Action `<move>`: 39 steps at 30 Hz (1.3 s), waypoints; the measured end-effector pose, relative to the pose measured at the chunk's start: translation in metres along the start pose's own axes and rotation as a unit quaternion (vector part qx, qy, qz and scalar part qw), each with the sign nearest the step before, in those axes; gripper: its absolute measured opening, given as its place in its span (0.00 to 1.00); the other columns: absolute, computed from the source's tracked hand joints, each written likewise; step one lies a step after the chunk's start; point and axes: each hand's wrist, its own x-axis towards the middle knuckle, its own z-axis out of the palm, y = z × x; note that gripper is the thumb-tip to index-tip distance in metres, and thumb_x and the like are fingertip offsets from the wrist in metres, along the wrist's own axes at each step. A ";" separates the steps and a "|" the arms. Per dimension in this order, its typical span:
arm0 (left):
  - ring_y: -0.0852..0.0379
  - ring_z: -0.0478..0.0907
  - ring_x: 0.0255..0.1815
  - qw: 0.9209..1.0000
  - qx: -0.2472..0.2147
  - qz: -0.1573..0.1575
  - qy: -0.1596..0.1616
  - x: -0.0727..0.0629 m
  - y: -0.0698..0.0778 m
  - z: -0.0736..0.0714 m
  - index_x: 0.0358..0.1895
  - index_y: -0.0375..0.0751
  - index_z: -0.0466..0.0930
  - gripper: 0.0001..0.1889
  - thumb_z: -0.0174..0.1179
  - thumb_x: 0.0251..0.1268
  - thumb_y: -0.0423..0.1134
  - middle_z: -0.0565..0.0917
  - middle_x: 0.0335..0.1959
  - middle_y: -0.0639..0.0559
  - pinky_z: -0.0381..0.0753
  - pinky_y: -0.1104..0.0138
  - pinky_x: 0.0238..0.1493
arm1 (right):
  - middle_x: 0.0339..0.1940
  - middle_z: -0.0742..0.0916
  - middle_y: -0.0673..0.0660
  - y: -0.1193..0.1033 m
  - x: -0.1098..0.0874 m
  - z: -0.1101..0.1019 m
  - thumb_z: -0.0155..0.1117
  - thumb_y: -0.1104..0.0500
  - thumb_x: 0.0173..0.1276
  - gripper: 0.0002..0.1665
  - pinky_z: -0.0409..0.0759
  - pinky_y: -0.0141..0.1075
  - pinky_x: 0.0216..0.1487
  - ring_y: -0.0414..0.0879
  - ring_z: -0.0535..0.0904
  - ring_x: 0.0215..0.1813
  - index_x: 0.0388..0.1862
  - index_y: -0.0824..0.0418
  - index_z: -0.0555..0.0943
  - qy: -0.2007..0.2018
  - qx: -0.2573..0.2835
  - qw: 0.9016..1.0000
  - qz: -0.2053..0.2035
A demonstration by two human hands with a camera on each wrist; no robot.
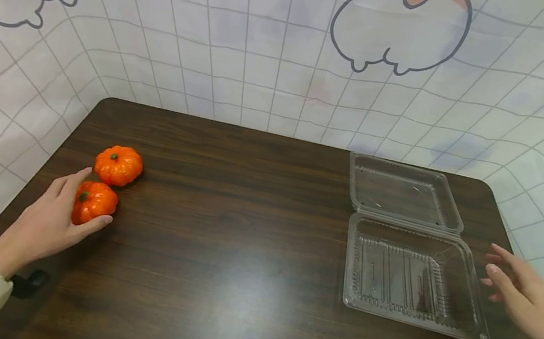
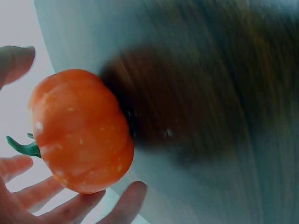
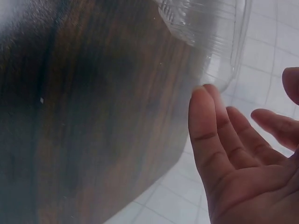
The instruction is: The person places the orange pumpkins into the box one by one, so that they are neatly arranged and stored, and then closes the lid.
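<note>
Two small orange pumpkins with green stems sit on the left of the table in the head view, the far pumpkin (image 1: 118, 166) just behind the near pumpkin (image 1: 96, 203). My left hand (image 1: 51, 212) is spread around the near pumpkin (image 2: 81, 133). In the left wrist view the thumb (image 2: 16, 64) stands apart from it, while fingers lie along its other side; whether they touch it I cannot tell. At the right, a clear plastic clamshell box (image 1: 351, 261) lies unfolded. Beside its right edge hovers my right hand (image 1: 531, 297), fingers extended and holding nothing.
The dark wood table (image 1: 234, 199) has a light glare near its front. Behind and beside it hangs a white gridded cloth (image 1: 261, 42) with cartoon drawings. The box's lid (image 1: 397, 193) lies flat toward the back edge.
</note>
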 end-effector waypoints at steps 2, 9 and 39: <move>0.21 0.71 0.56 1.000 -0.009 0.002 0.009 0.000 0.000 0.001 0.82 0.35 0.46 0.54 0.68 0.65 0.59 0.62 0.70 0.17 0.73 0.27 0.50 | 0.67 0.81 0.49 0.003 -0.002 0.001 0.49 0.55 0.85 0.36 0.72 0.19 0.33 0.21 0.79 0.36 0.83 0.67 0.54 0.003 0.015 1.000 0.009; 0.27 0.71 0.56 0.998 -0.039 -0.014 0.041 -0.001 -0.008 0.006 0.80 0.30 0.50 0.53 0.72 0.63 0.54 0.67 0.68 0.22 0.75 0.33 0.48 | 0.52 0.71 0.11 0.008 -0.008 0.008 0.52 0.55 0.84 0.36 0.73 0.17 0.35 0.25 0.84 0.38 0.82 0.69 0.57 -0.002 0.078 0.997 0.029; 0.27 0.68 0.62 0.976 -0.187 -0.099 0.050 -0.012 -0.025 0.022 0.80 0.30 0.52 0.53 0.75 0.61 0.49 0.62 0.72 0.22 0.67 0.95 0.36 | 0.41 0.86 0.47 0.021 -0.022 0.025 0.51 0.70 0.81 0.26 0.85 0.33 0.34 0.41 0.83 0.36 0.62 0.40 0.79 -0.061 0.450 0.887 0.086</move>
